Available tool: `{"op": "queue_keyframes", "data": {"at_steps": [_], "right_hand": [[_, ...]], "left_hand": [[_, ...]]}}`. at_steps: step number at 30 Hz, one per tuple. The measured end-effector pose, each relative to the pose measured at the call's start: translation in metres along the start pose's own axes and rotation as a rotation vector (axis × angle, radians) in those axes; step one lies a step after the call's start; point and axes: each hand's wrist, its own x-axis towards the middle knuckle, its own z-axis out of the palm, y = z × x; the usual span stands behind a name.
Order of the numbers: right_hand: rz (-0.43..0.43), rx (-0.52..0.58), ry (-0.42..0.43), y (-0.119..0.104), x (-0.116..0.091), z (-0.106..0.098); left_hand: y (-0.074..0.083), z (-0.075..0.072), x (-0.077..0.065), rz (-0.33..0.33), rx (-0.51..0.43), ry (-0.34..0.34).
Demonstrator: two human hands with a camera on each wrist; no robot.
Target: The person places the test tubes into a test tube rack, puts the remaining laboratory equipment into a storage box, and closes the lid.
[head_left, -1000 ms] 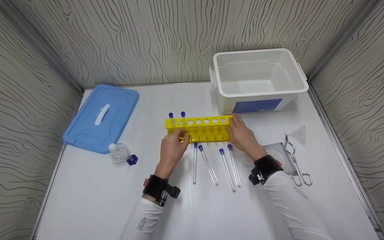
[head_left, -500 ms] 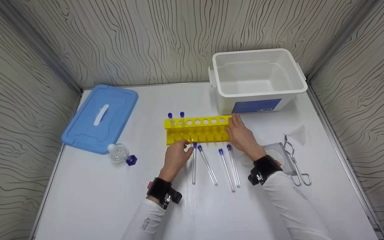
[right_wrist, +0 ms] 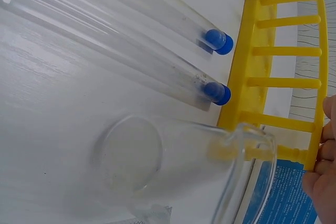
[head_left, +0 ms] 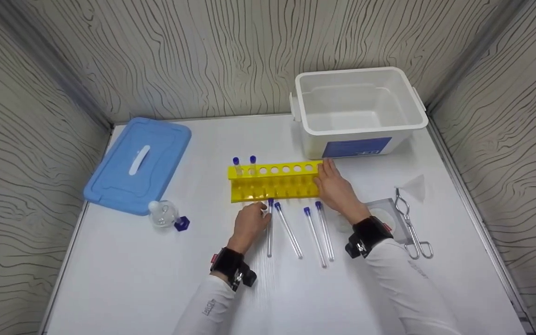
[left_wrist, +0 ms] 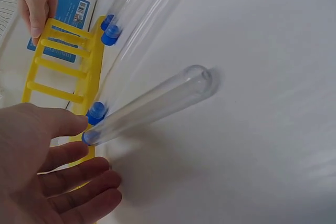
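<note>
Left grip [head_left: 250, 224] loose, thumb [left_wrist: 68, 123] apart

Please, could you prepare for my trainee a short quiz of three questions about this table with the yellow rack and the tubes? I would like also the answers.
1. Counting: how many blue-capped tubes are outside the yellow rack?

2. True or false: the blue lid is off the white box.

3. Choose one: which thing does the right hand touch?
A) the funnel
B) the yellow rack
C) the tongs

Key: 1. Four. 2. True. 3. B.
</note>
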Motion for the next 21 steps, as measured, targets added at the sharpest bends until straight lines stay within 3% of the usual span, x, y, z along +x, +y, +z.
{"op": "queue_keyframes", "data": {"at_steps": [6, 13, 21], "right_hand": [[-0.012, 0.003, 0.014, 0.001, 0.000, 0.001], [-0.033, -0.006, 0.038, 0.002, -0.001, 0.001], [-0.023, -0.023, 0.037, 0.000, -0.001, 0.001]], "left_hand": [[0.003, 0.005, 0.003, 0.006, 0.014, 0.016], [0.009, 0.008, 0.005, 0.063, 0.055, 0.089], [0.017, 0.011, 0.008, 0.023, 0.098, 0.100]]}}
